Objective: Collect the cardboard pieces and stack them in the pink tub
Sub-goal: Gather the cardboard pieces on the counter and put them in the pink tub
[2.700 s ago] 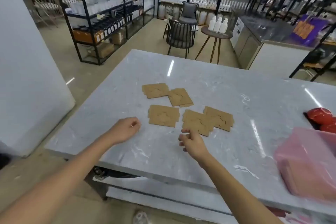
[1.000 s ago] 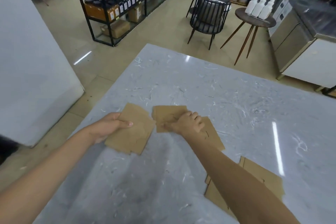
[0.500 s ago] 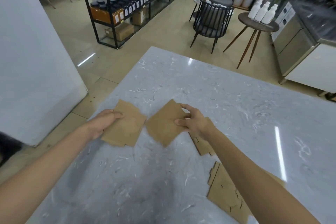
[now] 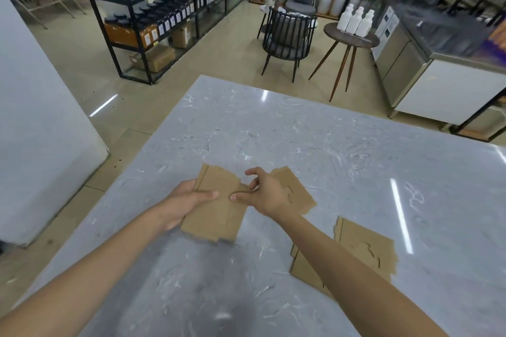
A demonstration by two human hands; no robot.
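Both hands meet over the grey marbled surface [image 4: 342,161], near its left side. One, the left hand [image 4: 183,204], grips a small stack of cardboard pieces [image 4: 216,209] by its left edge, thumb laid flat across the top sheet and the other fingers underneath; the stack is tilted, its far end higher, and its near edge shows at least two sheets slightly out of line. Next to it the right hand [image 4: 267,194] is half open and grasps nothing: its thumb tip touches the stack's right edge, while the index finger arches up and the remaining fingers curl loosely above the sheets. Just beyond and under that hand lies a single cardboard piece [image 4: 297,191] flat on the surface, with small curved cuts in it, partly hidden by the knuckles. Nearer the camera and to the right, partly covered by the right forearm, more flat cardboard [image 4: 367,250] rests on the surface, apparently two overlapping sheets with notched edges and the same curved cuts. A pink tub cannot be seen anywhere in this view. Past the far edge of the surface stand a black slatted chair [image 4: 287,35], a round side table [image 4: 351,38] carrying three white bottles [image 4: 356,20], and black metal shelving [image 4: 164,8] stocked with bottles and boxes.
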